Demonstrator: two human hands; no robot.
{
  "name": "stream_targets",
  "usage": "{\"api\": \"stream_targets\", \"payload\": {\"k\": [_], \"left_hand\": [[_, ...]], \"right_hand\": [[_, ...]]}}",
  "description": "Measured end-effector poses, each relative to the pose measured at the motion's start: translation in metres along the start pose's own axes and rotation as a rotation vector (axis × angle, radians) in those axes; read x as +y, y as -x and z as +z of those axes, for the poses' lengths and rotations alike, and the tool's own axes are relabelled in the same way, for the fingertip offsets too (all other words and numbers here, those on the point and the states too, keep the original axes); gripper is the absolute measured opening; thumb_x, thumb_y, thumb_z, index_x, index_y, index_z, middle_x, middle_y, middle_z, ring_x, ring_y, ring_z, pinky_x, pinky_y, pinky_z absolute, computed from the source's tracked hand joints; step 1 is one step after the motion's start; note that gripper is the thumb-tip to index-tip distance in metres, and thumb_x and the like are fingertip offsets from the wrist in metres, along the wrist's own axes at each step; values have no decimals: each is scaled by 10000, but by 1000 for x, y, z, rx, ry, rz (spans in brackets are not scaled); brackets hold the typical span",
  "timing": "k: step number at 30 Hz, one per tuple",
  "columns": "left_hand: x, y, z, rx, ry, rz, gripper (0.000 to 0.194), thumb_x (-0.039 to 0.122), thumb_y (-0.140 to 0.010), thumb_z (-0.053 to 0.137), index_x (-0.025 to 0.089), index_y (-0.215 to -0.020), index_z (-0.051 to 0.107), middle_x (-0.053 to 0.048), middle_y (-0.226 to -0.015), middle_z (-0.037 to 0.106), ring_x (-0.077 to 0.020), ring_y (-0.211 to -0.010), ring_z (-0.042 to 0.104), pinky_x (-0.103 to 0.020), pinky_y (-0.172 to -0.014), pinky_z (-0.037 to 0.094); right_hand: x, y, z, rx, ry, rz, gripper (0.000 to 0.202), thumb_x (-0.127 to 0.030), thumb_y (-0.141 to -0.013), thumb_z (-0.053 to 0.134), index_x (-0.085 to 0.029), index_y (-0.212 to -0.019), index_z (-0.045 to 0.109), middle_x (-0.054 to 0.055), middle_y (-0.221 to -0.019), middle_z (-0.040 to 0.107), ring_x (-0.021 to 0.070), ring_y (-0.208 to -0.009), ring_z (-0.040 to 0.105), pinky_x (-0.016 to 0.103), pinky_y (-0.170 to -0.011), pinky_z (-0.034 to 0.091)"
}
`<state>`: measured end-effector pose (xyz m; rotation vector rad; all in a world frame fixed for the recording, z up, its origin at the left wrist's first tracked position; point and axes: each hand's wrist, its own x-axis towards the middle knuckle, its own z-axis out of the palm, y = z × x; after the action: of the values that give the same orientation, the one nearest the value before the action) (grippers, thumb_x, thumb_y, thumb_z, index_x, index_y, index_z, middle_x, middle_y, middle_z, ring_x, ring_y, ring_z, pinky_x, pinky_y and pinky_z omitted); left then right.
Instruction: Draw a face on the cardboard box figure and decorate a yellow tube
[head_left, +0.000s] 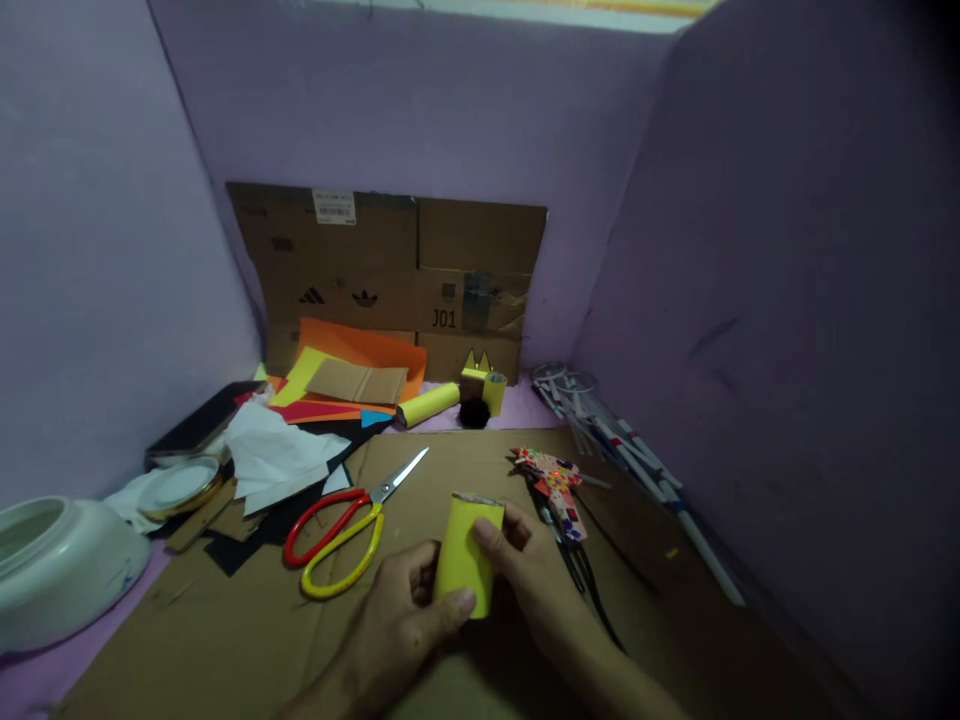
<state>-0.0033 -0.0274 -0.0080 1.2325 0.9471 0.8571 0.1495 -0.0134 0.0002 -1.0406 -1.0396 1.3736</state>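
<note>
A yellow paper-covered tube (466, 560) stands roughly upright between my two hands, slightly flattened, its top rim showing. My left hand (409, 610) grips its lower left side, thumb across the front near the bottom. On the upper right side my right hand (529, 560) holds it, thumb pressed on the front and fingers behind. Left of the tube, scissors (356, 530) with one red and one yellow handle lie on the cardboard, blades pointing away. To the right lies a hot glue gun (555, 485) covered in colourful stickers, with a black cord.
Flat cardboard (247, 640) covers the work surface. Behind it are another yellow tube (427, 405), a black pompom (474, 413), and coloured paper sheets (360, 345). At left sit white paper scraps (281, 450) and a white bowl (67, 570). Rolled-paper sticks (637, 460) lie along the right wall.
</note>
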Motion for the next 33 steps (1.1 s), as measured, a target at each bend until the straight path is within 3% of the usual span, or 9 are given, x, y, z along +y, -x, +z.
{"api": "stream_targets", "payload": {"k": [2,6,8,11,14,19,23,30,33], "left_hand": [[2,-1,-2,10,11,30,422,480,-675,744,121,-858,621,-64,-790,652,-204,-748,604,-252,-638,467],[0,-2,-6,135,-141,80,309,367,-735,687,141,-942,648,-70,-857,684,-237,-790,624,-277,-678,477],[-2,-2,-6,220,-244,93,254,304,-752,670,166,-964,651,-68,-878,697,-242,-801,636,-273,-687,480],[-3,0,-2,312,-327,78,190,248,-728,672,194,-910,654,-46,-800,700,-235,-741,639,-248,-620,466],[0,0,1,321,-294,87,256,227,-681,704,203,-931,655,-42,-802,711,-235,-741,639,-241,-625,470],[5,-1,-5,215,-193,149,391,258,-697,709,175,-1074,645,-100,-988,715,-273,-871,646,-287,-744,506],[2,-3,-12,102,-110,141,440,301,-768,668,169,-1182,598,-100,-1044,699,-279,-929,651,-307,-767,512],[-11,-4,-7,254,-89,110,373,274,-684,763,190,-1006,595,-81,-952,717,-265,-864,665,-291,-710,509],[-10,-3,-5,183,-76,119,425,305,-709,749,180,-1084,595,-102,-1028,715,-282,-924,664,-304,-744,516]], "right_hand": [[-3,-2,-1,-34,19,-11,507,-568,-604,803,-158,-874,675,60,-820,717,205,-761,636,298,-686,500],[-8,-6,-4,3,209,-101,517,-437,-620,809,-182,-1040,647,80,-951,722,223,-816,640,292,-638,493],[-11,-7,-2,30,333,-132,483,-384,-609,807,-193,-1022,645,74,-944,715,225,-799,636,291,-607,492],[-15,-7,7,-25,458,-129,380,-341,-649,780,-208,-982,651,62,-916,714,236,-818,649,305,-633,516],[-24,-11,14,-69,506,-111,331,-314,-670,738,-202,-971,659,62,-881,719,232,-770,666,318,-638,531],[-38,-25,6,-200,397,-40,478,-260,-577,745,-177,-1043,678,71,-947,703,251,-857,646,347,-711,528],[-31,-28,-7,-240,169,86,622,-291,-592,793,-203,-1180,611,78,-1017,708,271,-980,637,390,-825,508],[-3,-15,-7,-121,-24,124,758,-389,-636,848,-204,-1290,514,107,-1103,693,273,-1007,647,395,-876,493],[-2,-12,-7,-143,-94,121,752,-375,-638,854,-203,-1286,515,106,-1093,705,260,-1003,652,382,-865,502]]}}
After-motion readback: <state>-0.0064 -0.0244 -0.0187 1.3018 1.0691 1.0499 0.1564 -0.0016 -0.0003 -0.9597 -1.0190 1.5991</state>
